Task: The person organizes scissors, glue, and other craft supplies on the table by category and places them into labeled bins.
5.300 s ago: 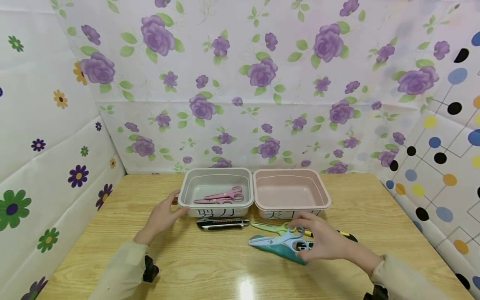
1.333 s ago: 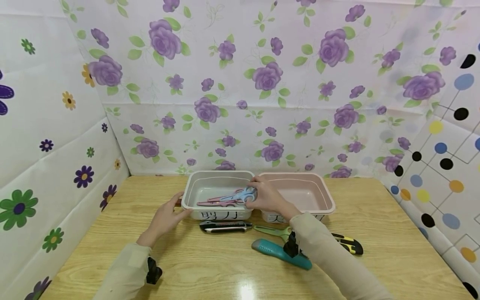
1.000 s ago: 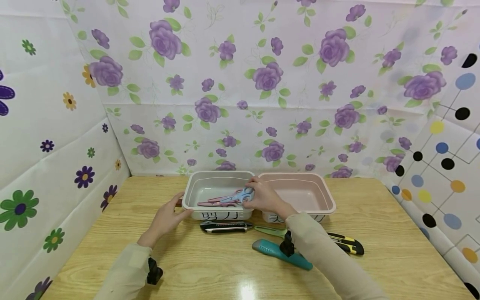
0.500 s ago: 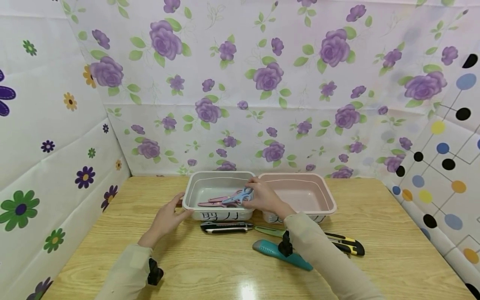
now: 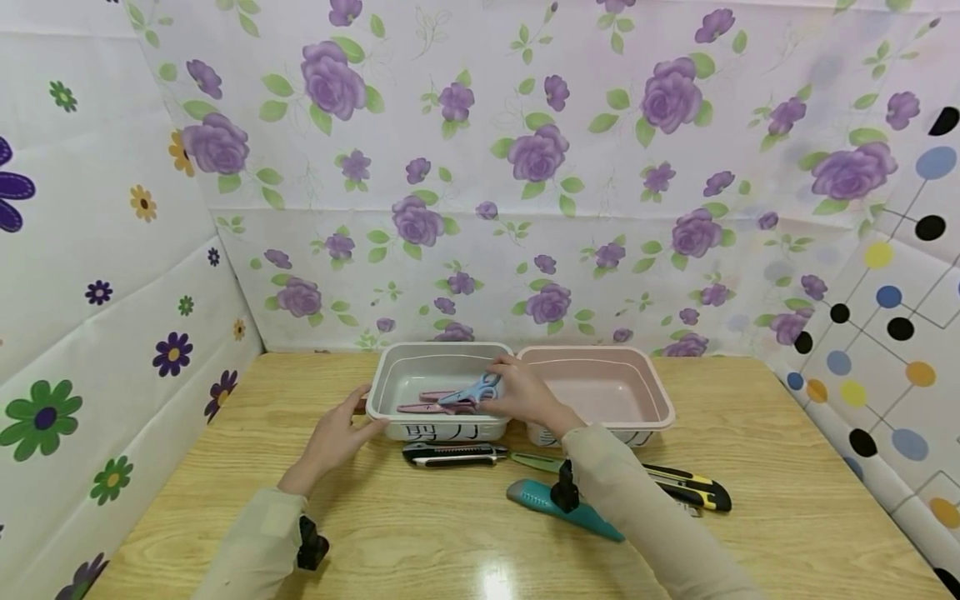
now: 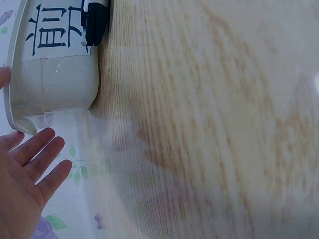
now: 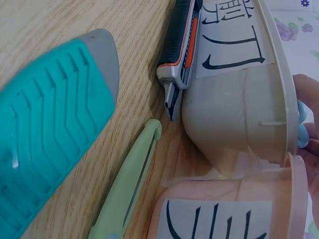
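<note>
My right hand reaches into the grey bin and holds light blue scissors by the handles, blades pointing left. Beneath them, pink scissors lie on the bin's floor, partly covered. In the right wrist view, a bit of the blue handles shows beyond the bin's rim. My left hand rests at the bin's left front corner, thumb at the rim. Seen from the left wrist, its fingers are extended beside the bin's end.
A pink bin stands right of the grey one; both have labels. In front lie a black utility knife, green scissors, a teal cutter and a yellow-black utility knife, some partly under the right forearm.
My right hand has carried the blue scissors from the table into the grey bin. Over the last second they have shifted slightly left and tilted. The left hand has stayed at the bin's corner.
</note>
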### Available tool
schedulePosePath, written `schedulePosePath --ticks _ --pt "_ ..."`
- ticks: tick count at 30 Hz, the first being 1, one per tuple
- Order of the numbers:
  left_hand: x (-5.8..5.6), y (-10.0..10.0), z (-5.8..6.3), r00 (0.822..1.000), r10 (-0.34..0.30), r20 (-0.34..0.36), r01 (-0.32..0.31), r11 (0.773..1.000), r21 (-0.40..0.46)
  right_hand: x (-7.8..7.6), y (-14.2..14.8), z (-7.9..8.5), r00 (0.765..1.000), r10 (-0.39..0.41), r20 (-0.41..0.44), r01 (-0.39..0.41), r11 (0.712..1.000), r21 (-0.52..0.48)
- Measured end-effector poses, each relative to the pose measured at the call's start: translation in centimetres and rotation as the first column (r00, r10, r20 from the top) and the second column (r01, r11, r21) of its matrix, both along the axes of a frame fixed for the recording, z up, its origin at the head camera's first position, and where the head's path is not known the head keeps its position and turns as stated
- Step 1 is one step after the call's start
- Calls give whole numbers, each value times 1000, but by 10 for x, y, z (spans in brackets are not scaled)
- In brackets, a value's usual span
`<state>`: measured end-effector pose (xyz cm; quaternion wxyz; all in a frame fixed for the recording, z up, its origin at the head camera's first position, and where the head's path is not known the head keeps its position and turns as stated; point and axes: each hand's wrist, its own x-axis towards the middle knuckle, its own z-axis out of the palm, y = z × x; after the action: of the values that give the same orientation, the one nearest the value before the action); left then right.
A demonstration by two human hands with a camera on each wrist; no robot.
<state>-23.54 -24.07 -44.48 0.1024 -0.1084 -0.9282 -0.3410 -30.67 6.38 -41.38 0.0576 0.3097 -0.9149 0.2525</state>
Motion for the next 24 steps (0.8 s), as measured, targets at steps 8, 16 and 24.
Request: schedulePosePath --ticks 8,16,24 --pt "0 0 -1 1000 6 4 -6 1000 -1 3 -5 0 1000 -3 -10 3 1000 12" --pt "-1 1 -1 1000 5 2 -4 1000 -14 3 -6 0 1000 15 -24 -16 1000 -22" --pt "0 1 0 1000 9 2 -9 1000 -10 7 4 7 999 13 31 -12 999 -52"
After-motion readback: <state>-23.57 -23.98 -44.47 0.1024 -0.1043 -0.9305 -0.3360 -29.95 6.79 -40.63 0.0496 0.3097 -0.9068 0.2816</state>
